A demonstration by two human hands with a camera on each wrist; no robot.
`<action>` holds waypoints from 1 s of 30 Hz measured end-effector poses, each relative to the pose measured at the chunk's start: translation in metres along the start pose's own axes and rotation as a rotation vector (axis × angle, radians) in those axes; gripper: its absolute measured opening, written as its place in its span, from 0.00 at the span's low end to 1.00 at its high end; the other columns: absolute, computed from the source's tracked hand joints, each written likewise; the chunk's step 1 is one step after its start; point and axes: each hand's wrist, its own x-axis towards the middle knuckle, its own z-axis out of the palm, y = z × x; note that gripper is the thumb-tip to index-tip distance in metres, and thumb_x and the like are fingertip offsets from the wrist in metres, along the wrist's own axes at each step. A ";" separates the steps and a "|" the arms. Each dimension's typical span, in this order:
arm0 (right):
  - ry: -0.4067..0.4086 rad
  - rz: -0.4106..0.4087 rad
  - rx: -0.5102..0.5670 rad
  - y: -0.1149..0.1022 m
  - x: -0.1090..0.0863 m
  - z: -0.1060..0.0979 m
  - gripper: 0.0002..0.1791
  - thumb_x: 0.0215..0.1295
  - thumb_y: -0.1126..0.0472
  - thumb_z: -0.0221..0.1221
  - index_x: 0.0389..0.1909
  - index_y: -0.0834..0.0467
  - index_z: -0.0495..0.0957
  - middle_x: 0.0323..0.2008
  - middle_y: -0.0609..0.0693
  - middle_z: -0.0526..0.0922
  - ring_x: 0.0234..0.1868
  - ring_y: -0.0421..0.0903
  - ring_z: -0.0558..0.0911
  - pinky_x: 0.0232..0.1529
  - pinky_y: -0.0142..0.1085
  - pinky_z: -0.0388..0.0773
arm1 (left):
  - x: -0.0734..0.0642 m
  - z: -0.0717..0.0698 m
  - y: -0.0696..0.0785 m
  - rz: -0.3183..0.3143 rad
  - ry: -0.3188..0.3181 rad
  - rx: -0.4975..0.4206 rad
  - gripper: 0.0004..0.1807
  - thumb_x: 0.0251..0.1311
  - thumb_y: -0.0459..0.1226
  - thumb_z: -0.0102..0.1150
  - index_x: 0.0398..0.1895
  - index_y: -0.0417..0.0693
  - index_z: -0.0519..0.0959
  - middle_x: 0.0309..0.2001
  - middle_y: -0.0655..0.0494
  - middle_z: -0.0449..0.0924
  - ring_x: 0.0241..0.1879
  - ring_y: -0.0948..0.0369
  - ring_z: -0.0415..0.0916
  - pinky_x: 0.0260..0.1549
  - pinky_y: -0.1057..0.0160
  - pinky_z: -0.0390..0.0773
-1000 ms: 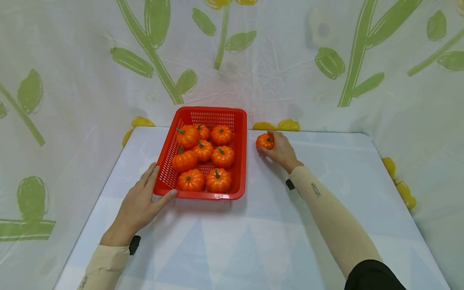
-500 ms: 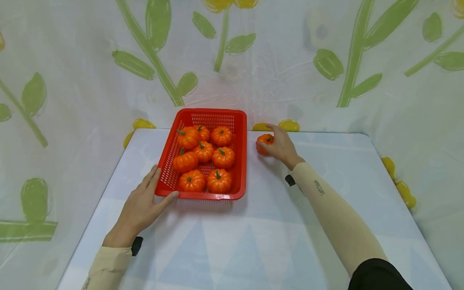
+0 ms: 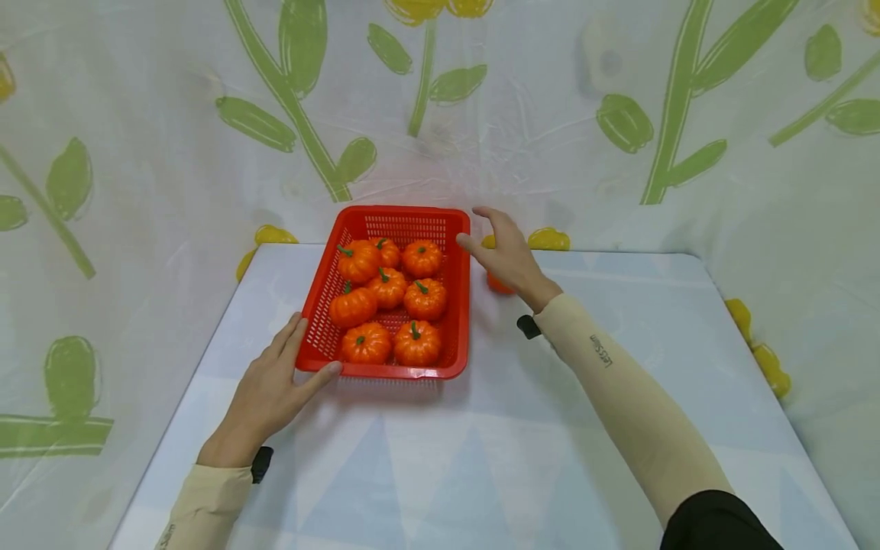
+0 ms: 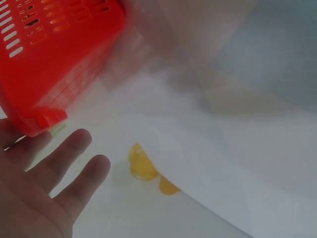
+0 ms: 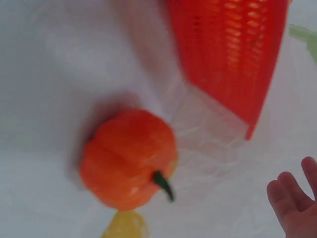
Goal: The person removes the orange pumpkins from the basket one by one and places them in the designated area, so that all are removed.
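Observation:
A red plastic basket (image 3: pixel 399 372) with slotted walls stands on the table and holds several small orange pumpkins (image 3: pixel 418 343) with green stems. At its near left corner, my left hand (image 3: pixel 266 397) touches the rim, fingers straight along the side and thumb reaching to the front edge. In the left wrist view, fingertips lie against the rim corner. My right hand (image 3: pixel 510 256) is at the basket's far right rim, fingers spread and holding nothing. Below it a lone pumpkin (image 5: pixel 129 161) sits on the table, partly hidden by this hand in the head view.
The white table (image 3: pixel 605 428) carries pale blue triangles. Behind it hangs a whitish sheet (image 3: pixel 522 153) printed with green leaves and yellow flowers, close to the table's far edge.
My right hand has let go of the lone pumpkin, which stays on the table, and has moved up and left to the basket's right rim. The left hand stays at the basket corner.

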 end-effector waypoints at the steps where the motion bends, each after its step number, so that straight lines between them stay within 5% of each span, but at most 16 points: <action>1: -0.008 -0.013 0.013 -0.004 0.001 0.001 0.43 0.67 0.33 0.58 0.76 0.51 0.63 0.74 0.48 0.64 0.73 0.48 0.62 0.72 0.48 0.60 | 0.000 0.000 0.000 0.001 0.002 -0.002 0.56 0.64 0.65 0.56 0.81 0.38 0.49 0.80 0.42 0.47 0.71 0.33 0.57 0.62 0.29 0.61; 13: -0.100 -0.089 0.160 -0.056 0.002 0.016 0.43 0.64 0.36 0.64 0.75 0.48 0.63 0.72 0.42 0.68 0.70 0.43 0.66 0.70 0.46 0.63 | 0.001 0.002 -0.001 -0.003 0.046 -0.012 0.56 0.61 0.66 0.60 0.81 0.40 0.52 0.79 0.43 0.50 0.71 0.36 0.59 0.62 0.31 0.64; 30: -0.216 -0.183 0.100 -0.086 0.006 0.065 0.41 0.66 0.42 0.65 0.75 0.52 0.63 0.71 0.46 0.67 0.67 0.44 0.68 0.68 0.42 0.66 | 0.000 0.011 -0.003 0.022 0.139 0.027 0.54 0.61 0.64 0.61 0.80 0.41 0.55 0.78 0.43 0.55 0.65 0.36 0.68 0.51 0.31 0.72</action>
